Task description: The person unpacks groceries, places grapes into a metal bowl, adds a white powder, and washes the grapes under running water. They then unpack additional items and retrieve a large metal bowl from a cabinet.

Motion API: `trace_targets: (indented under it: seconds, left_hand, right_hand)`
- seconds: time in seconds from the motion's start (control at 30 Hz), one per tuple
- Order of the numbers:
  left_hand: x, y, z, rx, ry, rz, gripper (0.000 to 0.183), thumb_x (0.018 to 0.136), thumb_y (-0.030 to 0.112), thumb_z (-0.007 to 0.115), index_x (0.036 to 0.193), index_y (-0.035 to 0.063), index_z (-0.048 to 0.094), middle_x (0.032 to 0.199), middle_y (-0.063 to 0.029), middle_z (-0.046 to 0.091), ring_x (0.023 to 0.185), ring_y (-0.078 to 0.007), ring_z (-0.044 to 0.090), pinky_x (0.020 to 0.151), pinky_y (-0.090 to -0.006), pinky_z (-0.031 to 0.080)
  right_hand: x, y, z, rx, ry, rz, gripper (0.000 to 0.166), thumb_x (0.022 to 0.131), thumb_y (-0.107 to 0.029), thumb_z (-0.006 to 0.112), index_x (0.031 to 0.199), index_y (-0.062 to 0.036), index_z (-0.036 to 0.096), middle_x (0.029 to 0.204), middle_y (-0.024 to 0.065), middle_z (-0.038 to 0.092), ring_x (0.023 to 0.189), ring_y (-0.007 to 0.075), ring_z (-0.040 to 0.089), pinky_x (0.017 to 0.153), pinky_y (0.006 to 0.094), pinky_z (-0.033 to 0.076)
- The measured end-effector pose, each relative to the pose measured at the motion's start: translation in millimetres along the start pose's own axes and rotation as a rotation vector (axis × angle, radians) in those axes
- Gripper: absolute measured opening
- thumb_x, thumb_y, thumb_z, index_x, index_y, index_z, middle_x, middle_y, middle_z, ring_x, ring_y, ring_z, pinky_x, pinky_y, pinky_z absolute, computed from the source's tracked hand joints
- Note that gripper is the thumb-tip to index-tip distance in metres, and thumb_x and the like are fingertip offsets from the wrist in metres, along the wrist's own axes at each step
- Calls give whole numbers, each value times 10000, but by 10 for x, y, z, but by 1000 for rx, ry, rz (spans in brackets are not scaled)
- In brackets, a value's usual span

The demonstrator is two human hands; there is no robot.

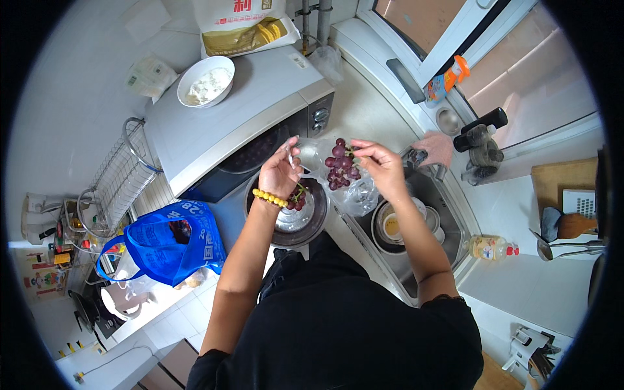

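Note:
My right hand (378,163) pinches the green stem of a bunch of red grapes (342,165), which hangs over the counter between my hands. My left hand (282,168), with a yellow bead bracelet (270,197) at the wrist, holds the edge of a clear plastic bag (312,151). The bag spreads behind and below the grapes towards the sink. Under my left wrist stands a round metal basin (317,222). More red grapes (297,199) with a green stem lie in it, partly hidden by my forearm.
A microwave (253,102) bears a white bowl (206,81) of white food. Left of the basin is a blue shopping bag (170,243). At the right, a steel sink (451,214) holds stacked bowls (390,226). Bottles (480,136) line the window side; an oil bottle (490,247) lies beyond the sink.

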State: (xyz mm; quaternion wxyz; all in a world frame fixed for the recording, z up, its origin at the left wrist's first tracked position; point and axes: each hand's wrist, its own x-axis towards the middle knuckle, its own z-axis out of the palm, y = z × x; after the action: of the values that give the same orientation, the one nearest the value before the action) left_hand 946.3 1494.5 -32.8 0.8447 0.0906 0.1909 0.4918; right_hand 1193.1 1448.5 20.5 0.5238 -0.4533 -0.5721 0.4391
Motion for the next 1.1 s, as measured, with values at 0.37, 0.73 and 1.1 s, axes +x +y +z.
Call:
trace_targets:
  seconds: [0.37,0.73,1.1]
  left_hand:
    - [-323,-908,-463,-230,135,-61,194,882,78,543,1068,129,569,870,-38,639,691,-122,544,627,-250,442]
    - [-534,-1527,-327,142,61,-278,219,964,144,452,1164,64,491,1042,-70,608,916,-159,586,831,-289,465]
    - [-496,-1789,-587,264,38,-316,314,936,160,495,1213,12,490,1190,-113,558,1095,-207,537,961,-348,409]
  right_hand:
    - [315,-679,233,187,-135,-79,102,831,50,594,922,33,635,1173,184,582,1035,205,584,899,311,470]
    - [177,-467,877,451,-254,140,96,822,-11,637,913,18,634,1151,182,598,1051,215,580,900,300,467]
    - [-170,205,1359,378,-311,365,94,818,48,605,906,30,634,1129,167,605,1002,179,576,878,277,461]
